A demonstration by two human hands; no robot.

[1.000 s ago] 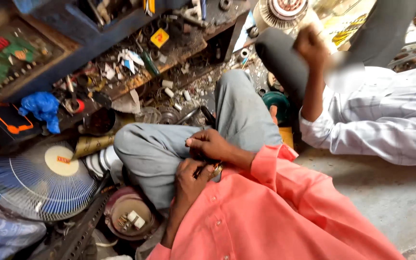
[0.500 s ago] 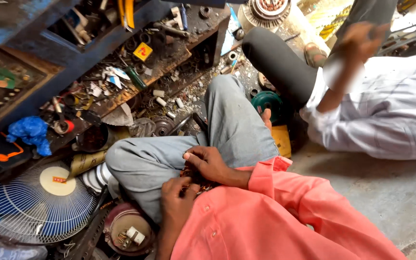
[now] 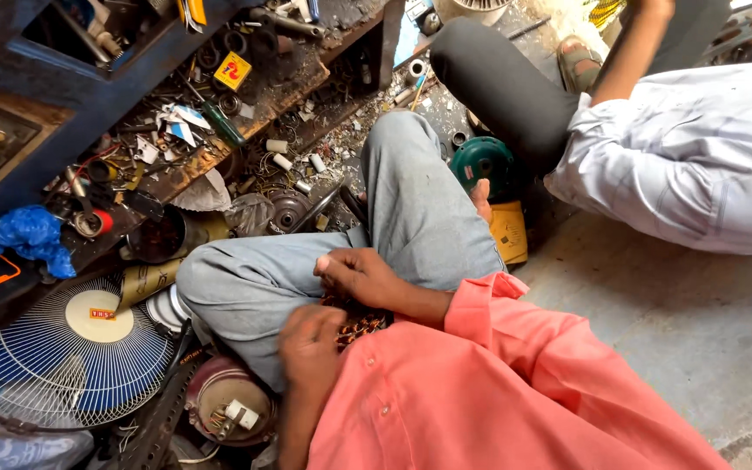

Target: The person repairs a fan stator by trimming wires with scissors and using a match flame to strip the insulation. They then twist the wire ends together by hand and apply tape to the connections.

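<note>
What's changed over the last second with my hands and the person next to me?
The co-worker's raised arm has gone further up, its hand now out of view. Your left hand and right hand have stayed in your lap on the copper winding, barely shifted. The fan guard and motor housing lie as before.

Copper-wound coil [image 3: 360,324]: a bundle of reddish-brown winding wire, glinting in places, resting on the lap over the grey trouser leg. It lies between the two hands and is mostly hidden by them; its full shape cannot be made out.
</note>
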